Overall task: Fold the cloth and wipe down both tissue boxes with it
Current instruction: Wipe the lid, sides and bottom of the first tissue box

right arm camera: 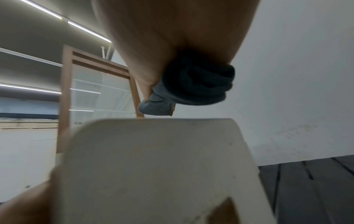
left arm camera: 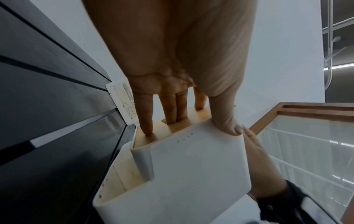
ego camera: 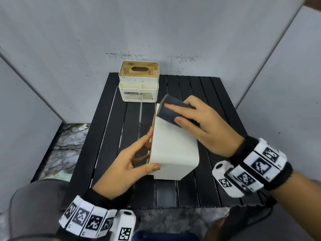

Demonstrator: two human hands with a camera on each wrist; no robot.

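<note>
Cloth (ego camera: 175, 111): dark blue-grey, folded into a thick pad, held in right hand (ego camera: 206, 126) w/ fingers laid over its top and thumb underneath. In head view the pad sits at the far upper edge of the near box (ego camera: 173, 150); right wrist view shows a slight gap between cloth (right arm camera: 193, 84) and box edge (right arm camera: 153, 159), so contact can't be confirmed.

Near box: white, tipped on its side on the table (ego camera: 217, 101), wooden lid face turned to the left. Broad white side faces up. Few small specks on that face per left wrist view (left arm camera: 191, 159).

Left hand (ego camera: 128, 162): grips near box at its near-left corner. Thumb lies across the upper white face; fingers (left arm camera: 146, 118) are on the wooden lid, two middle ones dipping into the lid slot. Firm hold, fingers mostly straight.

Far box (ego camera: 139, 80): upright at the far-left of the table, well apart from both hands. Speckled white body, wooden lid w/ oval slot, front tray w/ a label. Touching nothing but the table.

Table: black, slatted, set against grey walls. Both wrists carry black bands w/ square-patterned marker tags. Right wrist view blurred.
</note>
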